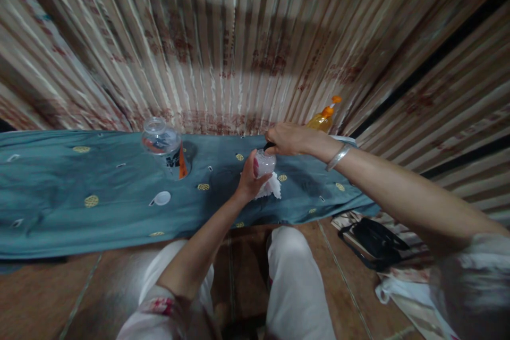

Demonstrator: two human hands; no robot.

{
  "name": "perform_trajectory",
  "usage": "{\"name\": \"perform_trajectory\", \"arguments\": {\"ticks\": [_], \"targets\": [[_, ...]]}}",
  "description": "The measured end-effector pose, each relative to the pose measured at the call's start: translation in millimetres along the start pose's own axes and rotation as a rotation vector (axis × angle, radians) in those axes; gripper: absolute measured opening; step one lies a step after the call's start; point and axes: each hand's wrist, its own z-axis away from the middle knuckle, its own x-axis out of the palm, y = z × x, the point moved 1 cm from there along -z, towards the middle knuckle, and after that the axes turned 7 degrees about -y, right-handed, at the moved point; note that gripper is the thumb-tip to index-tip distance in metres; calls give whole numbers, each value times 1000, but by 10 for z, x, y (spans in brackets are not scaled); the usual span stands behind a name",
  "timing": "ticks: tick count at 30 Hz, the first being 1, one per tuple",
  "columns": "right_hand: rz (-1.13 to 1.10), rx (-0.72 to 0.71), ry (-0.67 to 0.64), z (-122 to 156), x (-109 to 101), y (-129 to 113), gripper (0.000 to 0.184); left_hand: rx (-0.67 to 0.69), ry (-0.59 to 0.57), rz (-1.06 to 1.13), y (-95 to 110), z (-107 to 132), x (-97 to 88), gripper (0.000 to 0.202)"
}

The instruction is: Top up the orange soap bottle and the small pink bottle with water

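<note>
My left hand (247, 183) is wrapped around a small clear jar (266, 163) with a pinkish-red patch on its side. Above the jar's mouth, my right hand (285, 139) is closed on a slim black object (269, 145), perhaps a handle; its lower end cannot be made out. A crumpled white tissue (272, 187) with a jagged edge lies under the jar and my left hand. To the left stands a large clear plastic bottle (161, 143), uncapped, with an orange and black label. A round white lid (162, 198) lies flat in front of it.
The bench is covered by a teal cloth (119, 218) with yellow pineapple prints. Behind my right forearm stands a yellow bottle (320, 122) with an orange pump. A pleated curtain (207, 42) hangs along the back. On the floor at right lies a black bag (374, 241).
</note>
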Motion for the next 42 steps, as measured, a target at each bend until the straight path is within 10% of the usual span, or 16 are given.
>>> {"name": "perform_trajectory", "arguments": {"ticks": [42], "targets": [[-95,-80,-14,-29,60,23,35,18,0,29,-25,-2,1,99]]}}
